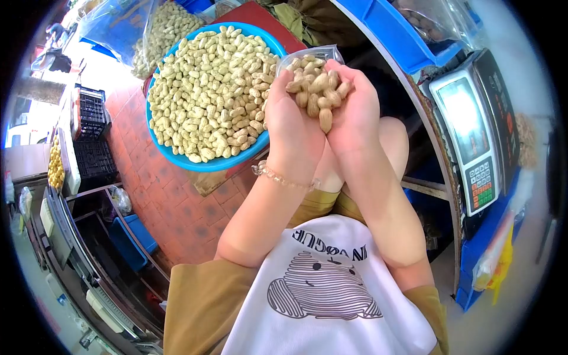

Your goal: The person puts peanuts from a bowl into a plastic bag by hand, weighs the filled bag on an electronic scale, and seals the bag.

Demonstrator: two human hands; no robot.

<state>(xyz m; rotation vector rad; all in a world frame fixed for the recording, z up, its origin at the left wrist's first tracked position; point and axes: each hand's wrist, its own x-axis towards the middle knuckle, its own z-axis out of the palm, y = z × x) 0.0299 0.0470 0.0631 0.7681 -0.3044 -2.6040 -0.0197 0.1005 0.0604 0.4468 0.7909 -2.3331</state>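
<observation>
Cupped side by side, my left hand and my right hand hold a heap of unshelled peanuts between the palms. One peanut hangs low where the palms meet. Just beyond the fingers shows the rim of a clear plastic bag or box, with more peanuts at its mouth; its lower part is hidden. Left of my left hand stands a wide blue basin, filled with paler peanuts. My fingertips are partly covered by the heap. A beaded bracelet circles my left wrist.
A digital scale stands on the right, beside blue trays. Behind the basin sits a clear bag of peanuts. Black crates and a shelf stand at left on the red tiled floor.
</observation>
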